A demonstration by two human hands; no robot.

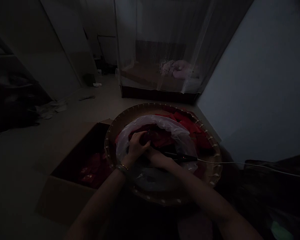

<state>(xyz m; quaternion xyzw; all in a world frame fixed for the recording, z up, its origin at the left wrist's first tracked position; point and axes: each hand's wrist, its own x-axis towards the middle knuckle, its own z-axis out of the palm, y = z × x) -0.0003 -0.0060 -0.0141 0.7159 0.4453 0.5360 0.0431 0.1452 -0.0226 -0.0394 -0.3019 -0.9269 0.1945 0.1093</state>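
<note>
Black tool (181, 156) sits over bag (145, 120) in tray (216, 171), long axis roughly left-right, cord (225, 162) end toward tray's right rim. Right hand (156, 157) nearer, at its left end; grip hidden. Left hand (137, 144) just beside, fingers bent; can't tell what's pinched.

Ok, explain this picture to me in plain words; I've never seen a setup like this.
There's no machine here: these are a person's own bare hands, seen from a camera worn on the head, looking forward and down. The right hand holds a black tool with a white cord trailing off to the right. The left hand is close beside it; the dimness hides what its fingertips touch. Below is a round tray with an open plastic bag and red packets. The box at left has red things inside too.
</note>
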